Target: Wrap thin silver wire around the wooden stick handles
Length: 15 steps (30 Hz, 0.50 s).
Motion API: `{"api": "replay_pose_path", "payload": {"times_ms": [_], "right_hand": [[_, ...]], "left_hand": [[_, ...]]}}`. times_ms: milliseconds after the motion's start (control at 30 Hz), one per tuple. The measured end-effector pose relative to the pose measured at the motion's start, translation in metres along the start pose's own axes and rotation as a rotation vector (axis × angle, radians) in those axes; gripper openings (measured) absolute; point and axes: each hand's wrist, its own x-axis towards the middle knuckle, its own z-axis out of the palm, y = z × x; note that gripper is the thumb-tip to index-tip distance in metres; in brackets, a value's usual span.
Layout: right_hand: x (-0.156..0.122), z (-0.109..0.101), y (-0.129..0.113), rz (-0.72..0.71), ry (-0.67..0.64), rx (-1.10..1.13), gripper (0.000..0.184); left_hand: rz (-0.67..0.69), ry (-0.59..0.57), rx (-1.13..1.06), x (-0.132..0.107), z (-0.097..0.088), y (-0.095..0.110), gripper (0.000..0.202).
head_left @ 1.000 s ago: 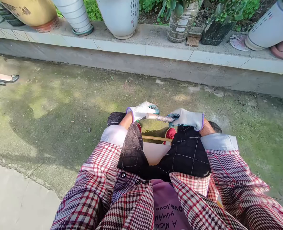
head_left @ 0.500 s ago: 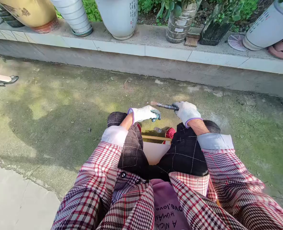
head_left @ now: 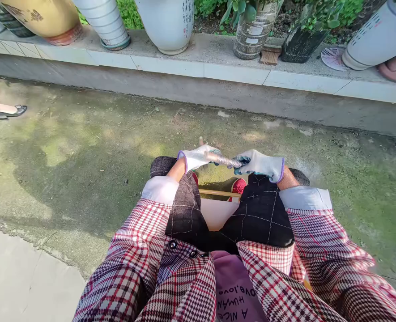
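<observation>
I sit with my knees apart, both hands in white gloves out over them. My right hand (head_left: pixel 260 163) is closed round one end of a short grey ridged metal rod (head_left: pixel 222 159). The rod points left and slightly away from me. My left hand (head_left: pixel 198 156) is curled at the rod's other end and touches it there. Below the hands show my red shoes (head_left: pixel 238 185) and a thin wooden bar (head_left: pixel 219 193).
Mossy concrete ground (head_left: pixel 83 147) lies all round. A tiled ledge (head_left: pixel 198 62) runs across the back with several large pots, a plastic bottle planter (head_left: pixel 251 29) and a black pot (head_left: pixel 300 42). Another person's foot in a black shoe (head_left: pixel 3 109) is at far left.
My right hand has brought the rod back down from its raised position to my left hand, and my left hand now touches the rod's end again.
</observation>
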Motion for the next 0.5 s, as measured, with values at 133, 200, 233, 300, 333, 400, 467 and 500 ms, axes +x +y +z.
{"api": "replay_pose_path", "payload": {"times_ms": [133,200,233,300,333,400,467,500], "right_hand": [[0.001,-0.004,-0.001,-0.098,0.040,0.230,0.038],[0.001,-0.004,0.001,-0.119,0.136,0.407,0.044],[0.001,-0.004,0.002,-0.121,0.171,0.479,0.044],[0.000,-0.005,0.005,-0.126,0.221,0.577,0.044],[0.001,-0.005,0.006,-0.141,0.244,0.625,0.043],[0.001,-0.008,0.009,-0.186,0.302,0.733,0.042],[0.003,-0.012,0.010,-0.221,0.359,0.826,0.041],[0.004,-0.014,0.010,-0.230,0.380,0.860,0.041]], "left_hand": [[0.029,0.031,-0.036,0.000,0.001,0.005,0.012],[0.030,0.042,-0.072,0.001,0.003,0.006,0.011],[0.024,0.046,-0.089,0.001,0.004,0.007,0.011],[0.010,0.037,-0.114,0.002,0.007,0.008,0.011],[0.007,0.025,-0.127,0.002,0.008,0.009,0.012],[0.005,-0.003,-0.150,0.001,0.009,0.011,0.016],[-0.006,-0.043,-0.197,-0.004,0.009,0.013,0.019],[-0.013,-0.072,-0.242,-0.006,0.008,0.014,0.019]]}}
